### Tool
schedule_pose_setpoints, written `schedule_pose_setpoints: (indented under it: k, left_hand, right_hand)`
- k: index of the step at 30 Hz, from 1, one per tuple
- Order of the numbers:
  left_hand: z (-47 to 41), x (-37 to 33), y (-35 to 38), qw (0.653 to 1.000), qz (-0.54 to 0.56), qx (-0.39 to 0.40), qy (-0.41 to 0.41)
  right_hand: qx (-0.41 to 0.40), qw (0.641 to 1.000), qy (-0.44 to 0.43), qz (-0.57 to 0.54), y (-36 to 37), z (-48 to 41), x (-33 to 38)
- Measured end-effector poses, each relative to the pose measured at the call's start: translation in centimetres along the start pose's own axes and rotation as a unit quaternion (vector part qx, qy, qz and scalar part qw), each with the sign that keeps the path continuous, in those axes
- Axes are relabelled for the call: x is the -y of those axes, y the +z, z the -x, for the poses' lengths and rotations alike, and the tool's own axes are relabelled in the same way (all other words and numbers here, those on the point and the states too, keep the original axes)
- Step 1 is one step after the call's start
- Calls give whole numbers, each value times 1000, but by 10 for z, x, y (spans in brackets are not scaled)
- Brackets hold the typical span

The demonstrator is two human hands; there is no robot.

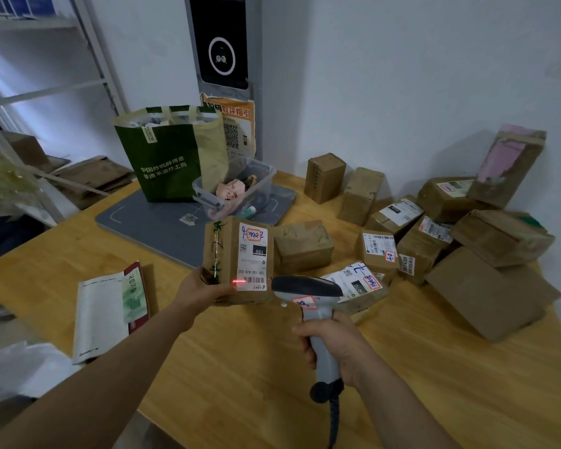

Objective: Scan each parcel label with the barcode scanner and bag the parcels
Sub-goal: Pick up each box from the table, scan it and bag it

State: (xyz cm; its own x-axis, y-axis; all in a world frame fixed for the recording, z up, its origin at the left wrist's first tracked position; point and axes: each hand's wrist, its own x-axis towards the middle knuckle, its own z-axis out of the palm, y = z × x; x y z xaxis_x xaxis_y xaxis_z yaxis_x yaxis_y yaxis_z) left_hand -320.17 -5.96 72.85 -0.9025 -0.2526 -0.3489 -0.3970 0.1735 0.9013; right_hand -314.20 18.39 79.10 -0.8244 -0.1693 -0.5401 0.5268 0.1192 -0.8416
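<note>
A cardboard parcel, upright over the wooden table, is gripped at its lower corner by the left hand. At 5 o'clock the right hand clasps the barcode scanner, whose red line clips only the 9 o'clock end of the barcode and likely needs nudging toward 3 o'clock.

Dim, cool bluish light is strongest behind the shelf at the left. The parcels cast soft shadows at the table's far right corner. Wide-angle bending curves the shelf posts, the view's corners look soft, and a red scan line glows sharp on the label.
</note>
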Motion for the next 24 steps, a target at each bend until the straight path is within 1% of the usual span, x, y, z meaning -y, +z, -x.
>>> schedule_pose_setpoints:
  k: [4, 8, 9, 12, 15, 20, 24]
  left_hand:
    - [-3, 4, -1, 1000, -8, -4, 3]
    - [-1, 7, -3, 1000, 18, -13, 0]
    - [1, 8, -6, 999, 36, -17, -7]
    - [10, 17, -23, 988, 145, -47, -36]
    - [32, 32, -46, 966, 223, -126, -38]
    - [85, 74, -101, 907, 294, -301, -41]
    - [131, 123, -146, 850, 325, -402, -96]
  right_hand:
    - [4, 1000, -5, -3, 2, 0, 0]
    - [7, 1000, -9, -22, 4, -2, -1]
    - [10, 1000, -10, -26, 5, -3, -1]
    - [25, 999, -8, -35, 18, -8, 0]
    - [58, 998, -5, -24, 47, -15, 0]
    - [156, 987, 16, 22, 118, -18, -10]
    - [225, 971, 28, 80, 175, -12, -24]
